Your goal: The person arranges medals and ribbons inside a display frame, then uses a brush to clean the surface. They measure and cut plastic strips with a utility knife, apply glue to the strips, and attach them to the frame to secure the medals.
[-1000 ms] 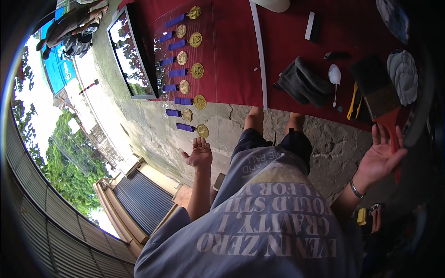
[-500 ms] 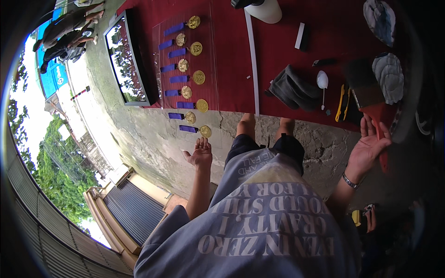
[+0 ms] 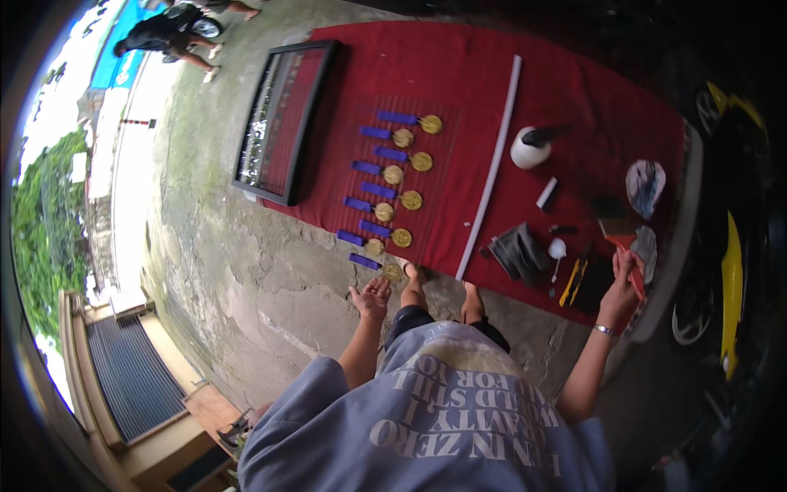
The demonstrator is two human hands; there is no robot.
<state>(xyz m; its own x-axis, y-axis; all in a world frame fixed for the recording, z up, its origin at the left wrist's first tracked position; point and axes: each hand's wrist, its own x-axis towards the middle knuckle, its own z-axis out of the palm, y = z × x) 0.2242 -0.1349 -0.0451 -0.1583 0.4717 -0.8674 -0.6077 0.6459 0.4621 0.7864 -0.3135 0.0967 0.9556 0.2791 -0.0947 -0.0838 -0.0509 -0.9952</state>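
My right hand (image 3: 620, 293) is closed around the red handle of a wide paintbrush (image 3: 625, 239), whose dark bristles point away over the table's right end. Close to the front edge, my left hand (image 3: 371, 300) is palm up, its fingers spread and holding nothing. Its fingertips are beside the nearest gold medal (image 3: 393, 272). Several gold medals with purple ribbons (image 3: 378, 191) lie in two staggered columns on a clear sheet (image 3: 438, 164), which appears to reach past the table edge.
A black frame (image 3: 316, 123) lies left on the red cloth (image 3: 459, 98). A white strip (image 3: 492, 168) crosses the cloth. Rightward are a white bottle (image 3: 529, 151), grey cloth (image 3: 520, 256), white spoon-like tool (image 3: 557, 249), yellow cutter (image 3: 574, 281) and crumpled cloth (image 3: 645, 187). Another person (image 3: 168, 37) stands far left.
The view has shifted, showing more of the table. My right fingers have closed more firmly round the brush handle. My left hand stays open near the nearest medal.
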